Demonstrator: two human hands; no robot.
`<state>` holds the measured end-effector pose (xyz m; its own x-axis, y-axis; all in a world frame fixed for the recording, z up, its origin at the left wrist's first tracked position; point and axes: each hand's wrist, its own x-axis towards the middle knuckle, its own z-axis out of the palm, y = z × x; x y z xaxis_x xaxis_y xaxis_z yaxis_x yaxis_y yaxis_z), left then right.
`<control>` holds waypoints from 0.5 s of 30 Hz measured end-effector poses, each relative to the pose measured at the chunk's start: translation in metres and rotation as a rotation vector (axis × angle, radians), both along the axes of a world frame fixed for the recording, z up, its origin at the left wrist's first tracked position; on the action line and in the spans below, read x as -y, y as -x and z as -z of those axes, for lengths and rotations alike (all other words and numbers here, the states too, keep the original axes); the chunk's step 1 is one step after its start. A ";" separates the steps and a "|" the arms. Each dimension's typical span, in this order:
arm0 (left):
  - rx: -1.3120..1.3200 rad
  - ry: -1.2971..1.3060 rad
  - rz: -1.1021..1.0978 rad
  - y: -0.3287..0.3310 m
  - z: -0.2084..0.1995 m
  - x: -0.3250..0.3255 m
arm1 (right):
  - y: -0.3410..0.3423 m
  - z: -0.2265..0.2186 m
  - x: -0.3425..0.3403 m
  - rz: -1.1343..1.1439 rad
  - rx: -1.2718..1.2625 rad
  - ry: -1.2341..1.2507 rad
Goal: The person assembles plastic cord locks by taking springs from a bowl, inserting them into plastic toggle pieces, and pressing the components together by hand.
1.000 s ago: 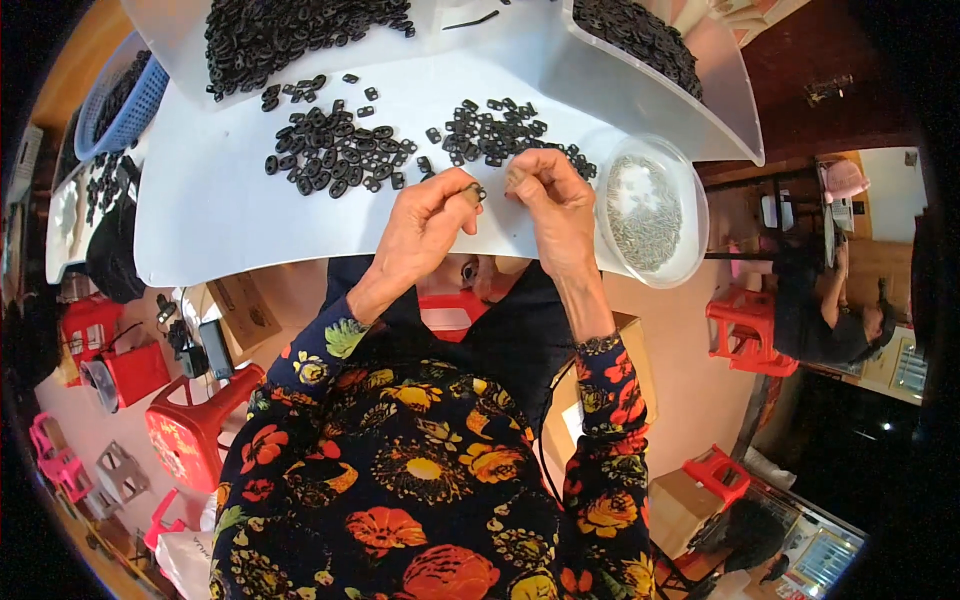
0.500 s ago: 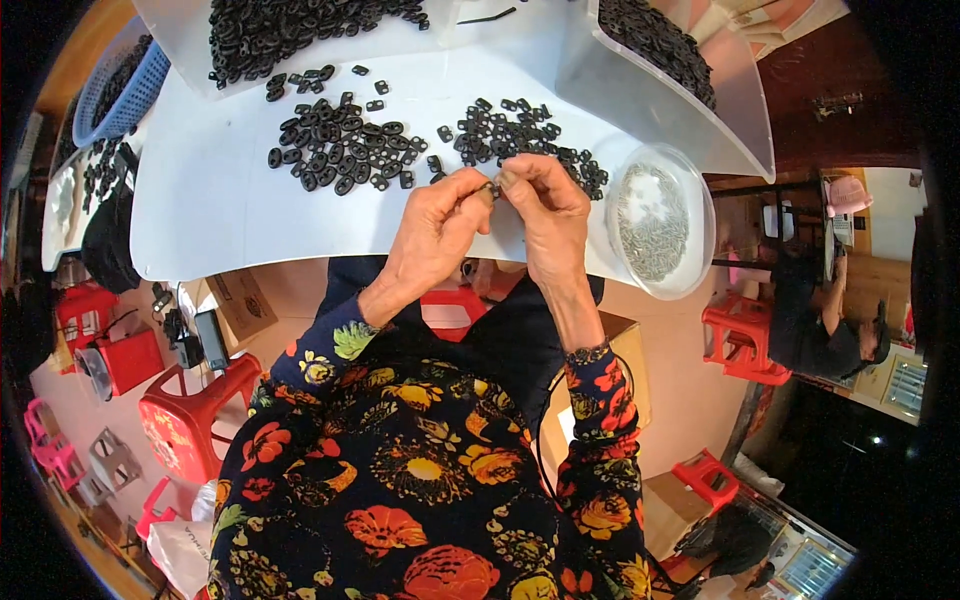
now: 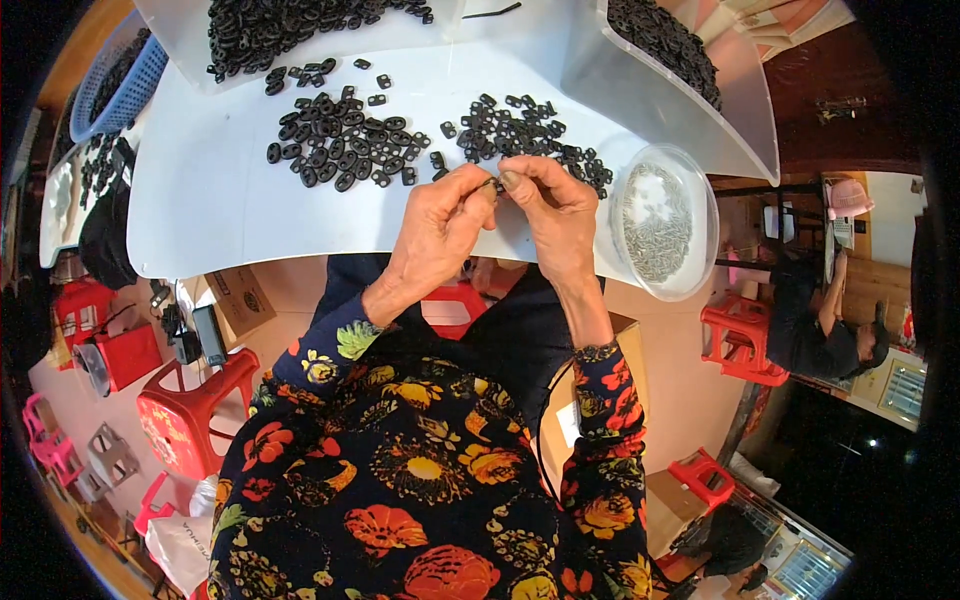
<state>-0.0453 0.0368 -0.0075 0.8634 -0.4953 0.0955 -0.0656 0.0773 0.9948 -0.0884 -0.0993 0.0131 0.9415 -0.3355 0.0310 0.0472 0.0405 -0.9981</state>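
Observation:
Over the front part of the white table, my left hand (image 3: 440,228) and my right hand (image 3: 552,205) meet at the fingertips. My left thumb and finger pinch a small black plastic piece (image 3: 494,186), mostly covered by the fingers. The right thumb and forefinger close against its other side; whether they hold a separate tiny part cannot be made out. Just beyond the hands lies a pile of small black two-holed pieces (image 3: 510,128). Left of that is a pile of larger oval black pieces (image 3: 340,145). A round clear dish (image 3: 706,235) of small silver metal pins stands right of my right hand.
Two translucent bins, one at the back left (image 3: 180,35) and one at the right (image 3: 680,125), hold many black pieces. A blue basket (image 3: 140,90) is at the far left. Red stools (image 3: 185,420) stand on the floor. Another person (image 3: 825,325) sits at the far right.
Both hands stay together at nearly the same spot, with only slight finger movement around the small black piece. The view has shifted slightly.

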 end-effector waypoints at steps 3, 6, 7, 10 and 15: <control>0.014 0.011 0.011 -0.001 0.001 0.000 | -0.001 0.000 0.004 -0.027 -0.028 0.046; 0.036 0.018 0.011 -0.001 0.001 0.000 | -0.002 -0.001 0.004 -0.032 -0.036 0.056; 0.050 0.032 0.006 -0.001 0.002 0.000 | -0.002 -0.002 0.003 -0.031 -0.039 0.055; 0.072 0.003 0.005 0.000 -0.001 0.001 | -0.001 -0.003 0.003 -0.030 -0.052 0.127; 0.109 -0.018 -0.024 0.001 0.001 0.001 | -0.005 -0.008 0.009 -0.096 -0.136 0.256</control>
